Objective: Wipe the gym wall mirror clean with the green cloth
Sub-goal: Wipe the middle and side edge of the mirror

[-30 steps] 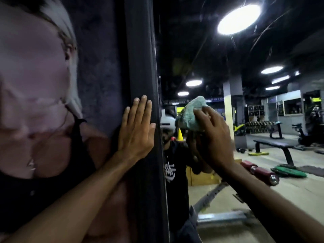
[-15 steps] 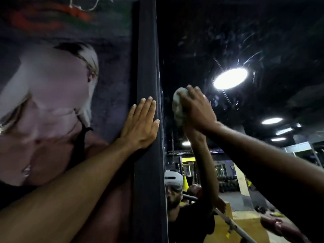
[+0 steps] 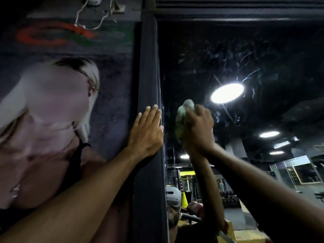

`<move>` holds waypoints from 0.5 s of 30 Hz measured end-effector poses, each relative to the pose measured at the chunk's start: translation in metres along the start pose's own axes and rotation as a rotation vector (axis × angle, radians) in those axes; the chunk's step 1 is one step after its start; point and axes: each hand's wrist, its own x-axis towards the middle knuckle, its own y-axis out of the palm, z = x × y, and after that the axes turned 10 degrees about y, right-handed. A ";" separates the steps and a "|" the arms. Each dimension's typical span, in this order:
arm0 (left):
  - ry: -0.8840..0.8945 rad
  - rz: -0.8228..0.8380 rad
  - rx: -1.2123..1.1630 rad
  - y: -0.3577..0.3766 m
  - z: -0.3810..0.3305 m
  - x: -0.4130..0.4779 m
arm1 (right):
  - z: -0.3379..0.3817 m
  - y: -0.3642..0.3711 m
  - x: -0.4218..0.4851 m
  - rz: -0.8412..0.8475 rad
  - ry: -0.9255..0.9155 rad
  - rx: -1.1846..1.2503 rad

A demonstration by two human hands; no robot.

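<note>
Green cloth is bunched against the mirror, gripped by the right hand. Left hand lies flat, fingers straight, on the black frame beside it.

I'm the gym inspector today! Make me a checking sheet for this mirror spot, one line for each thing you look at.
Surface: mirror has streaks and smears, clearest around the reflected lamp.
Job's things: green cloth, bunched up against the mirror.
Clutter: nothing seen.
Hands: right hand grips the cloth; left hand lies flat on the black frame beside the mirror.
Cables: white wires hang loose on the wall above the poster.
Surroundings: a dim gym in the reflection, with ceiling lights and a yellow cone.
</note>
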 end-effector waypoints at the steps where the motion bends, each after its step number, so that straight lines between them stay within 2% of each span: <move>1: 0.006 0.004 -0.014 0.000 0.001 -0.004 | 0.002 -0.004 -0.032 0.033 -0.078 0.025; 3: 0.018 0.015 -0.013 0.000 0.003 -0.010 | -0.009 -0.022 -0.068 0.155 -0.305 0.037; 5: 0.067 0.049 0.030 0.000 -0.002 -0.013 | -0.035 -0.035 -0.043 0.182 -0.465 -0.061; 6: 0.109 0.080 0.066 0.000 -0.006 -0.011 | -0.047 -0.036 -0.021 0.148 -0.423 -0.104; 9: 0.154 0.139 0.088 0.000 -0.025 0.001 | -0.053 -0.031 0.017 0.033 0.054 -0.172; 10: 0.147 0.141 0.088 0.001 -0.031 0.005 | -0.047 -0.029 0.009 0.014 0.130 -0.160; 11: 0.147 0.140 0.090 0.004 -0.038 0.008 | -0.042 -0.028 -0.006 0.001 0.121 -0.146; 13: 0.151 0.123 0.098 0.008 -0.048 0.013 | -0.044 -0.035 -0.043 0.008 -0.027 -0.099; 15: 0.131 0.103 0.074 0.010 -0.054 0.016 | -0.064 -0.052 -0.059 0.098 -0.176 -0.073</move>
